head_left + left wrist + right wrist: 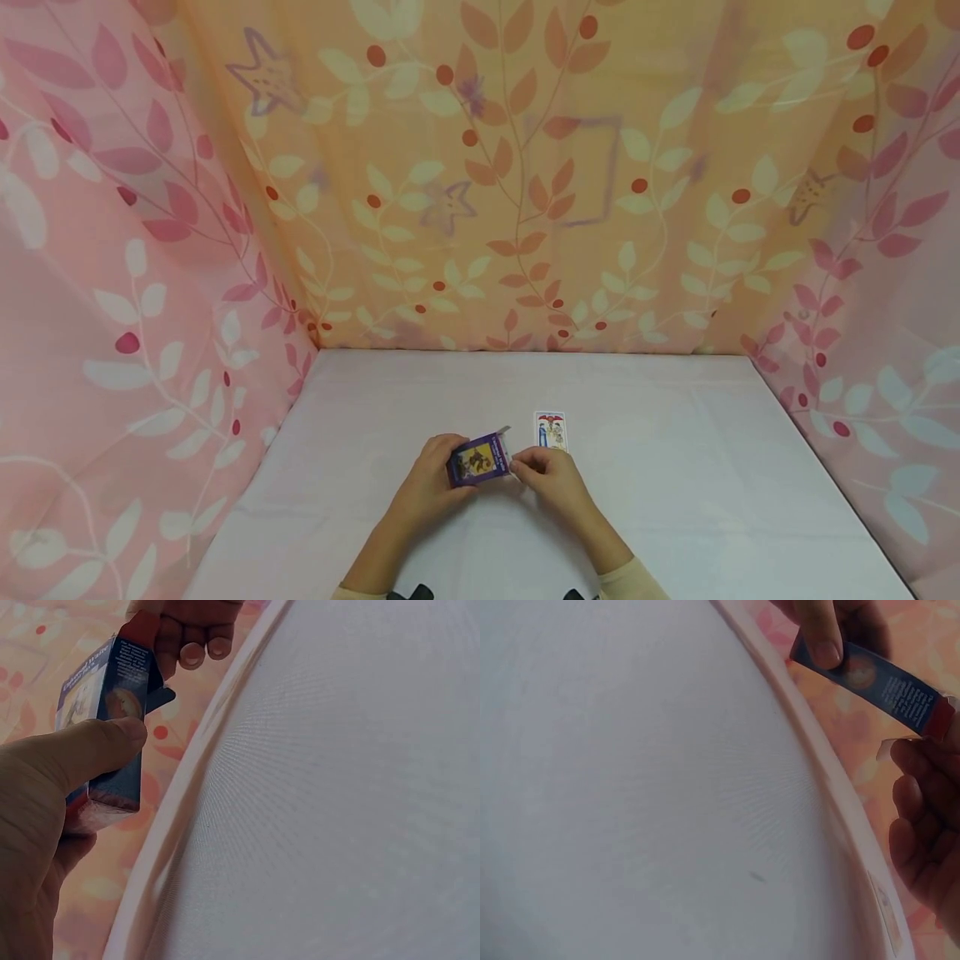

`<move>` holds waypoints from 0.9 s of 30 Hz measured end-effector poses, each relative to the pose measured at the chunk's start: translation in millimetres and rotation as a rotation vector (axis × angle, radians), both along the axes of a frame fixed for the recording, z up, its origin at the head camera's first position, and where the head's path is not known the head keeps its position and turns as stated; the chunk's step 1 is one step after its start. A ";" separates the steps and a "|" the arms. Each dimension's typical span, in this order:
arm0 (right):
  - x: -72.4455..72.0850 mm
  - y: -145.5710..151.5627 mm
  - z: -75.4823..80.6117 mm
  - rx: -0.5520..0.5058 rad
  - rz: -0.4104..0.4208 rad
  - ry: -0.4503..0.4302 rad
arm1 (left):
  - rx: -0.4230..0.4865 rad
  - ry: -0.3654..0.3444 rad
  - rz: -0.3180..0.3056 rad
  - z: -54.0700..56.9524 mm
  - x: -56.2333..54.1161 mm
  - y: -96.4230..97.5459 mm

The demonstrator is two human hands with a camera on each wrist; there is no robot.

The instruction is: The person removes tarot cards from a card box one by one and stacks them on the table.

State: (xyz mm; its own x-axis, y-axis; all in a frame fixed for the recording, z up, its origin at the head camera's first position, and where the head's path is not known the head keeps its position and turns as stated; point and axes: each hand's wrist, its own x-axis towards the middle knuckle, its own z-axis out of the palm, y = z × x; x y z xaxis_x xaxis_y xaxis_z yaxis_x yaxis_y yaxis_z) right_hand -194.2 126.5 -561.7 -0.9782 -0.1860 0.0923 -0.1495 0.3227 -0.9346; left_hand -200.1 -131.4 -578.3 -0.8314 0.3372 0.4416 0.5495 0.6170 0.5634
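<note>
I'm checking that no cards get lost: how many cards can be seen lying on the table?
1: the card lies on the table, just beyond the right hand, which hides its near end. Others could be hidden under it or inside the box.

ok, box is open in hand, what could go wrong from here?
1. The side flap sticks out near the right hand; fingers could catch and crease it.
2. The illustrated card lies on the table just beyond that hand, so a stray move might nudge it.
3. The left hand grips the Universal Waite box by its sides; too hard a squeeze may buckle it.
</note>
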 end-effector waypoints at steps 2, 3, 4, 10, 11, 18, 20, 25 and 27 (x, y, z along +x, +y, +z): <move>-0.1 0.2 -0.3 0.029 -0.011 0.023 | -0.006 0.013 0.008 0.0 -0.2 0.0; -0.4 0.4 -0.8 0.039 -0.016 0.033 | -0.005 0.016 0.011 0.0 -0.4 0.0; -0.5 0.5 -0.9 0.048 -0.020 0.045 | -0.004 0.018 0.014 0.1 -0.7 0.0; -0.2 2.4 -1.1 0.055 -0.038 0.064 | -0.003 0.014 0.021 -0.6 -2.6 -0.5; -0.1 2.8 -1.0 0.054 -0.044 0.063 | -0.005 0.011 0.022 -0.9 -2.8 -0.7; 1.3 3.8 2.9 0.041 -0.101 0.079 | -0.024 0.010 0.038 -2.0 -3.0 -1.9; 1.4 3.8 3.4 0.031 -0.111 0.085 | -0.025 0.014 0.040 -1.8 -2.9 -1.8; 1.2 3.8 3.9 0.000 -0.131 0.083 | -0.019 0.006 0.040 -0.2 -1.8 -1.4; 1.1 4.2 4.4 -0.008 -0.141 0.074 | -0.017 0.002 0.038 -0.1 -1.5 -1.5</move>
